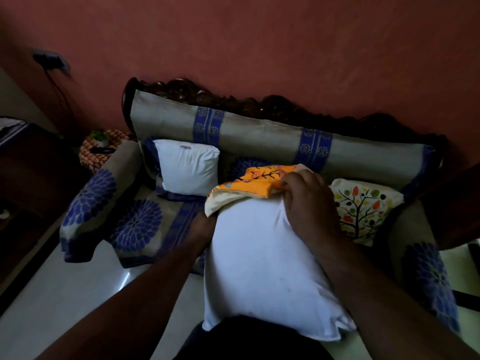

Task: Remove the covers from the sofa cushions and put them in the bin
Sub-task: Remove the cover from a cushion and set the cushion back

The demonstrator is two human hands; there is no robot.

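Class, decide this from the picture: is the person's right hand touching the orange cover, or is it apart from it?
Touching. The head view shows the right hand with its fingers curled into the bunched orange cover at the far end of the white cushion.

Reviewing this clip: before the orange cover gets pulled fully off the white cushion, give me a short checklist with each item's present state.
1. Right hand has a grip on the orange cover: ok, fingers curl on its bunched edge.
2. Left hand steadies the white cushion: cannot tell, fingers hidden behind it.
3. Cover mostly peeled off: ok, it is bunched at the far end.
4. Bin in sight for the drop: not ok, none visible.
5. Remaining work noted: ok, the tree-print cushion still wears its cover; the bare cushion is done.
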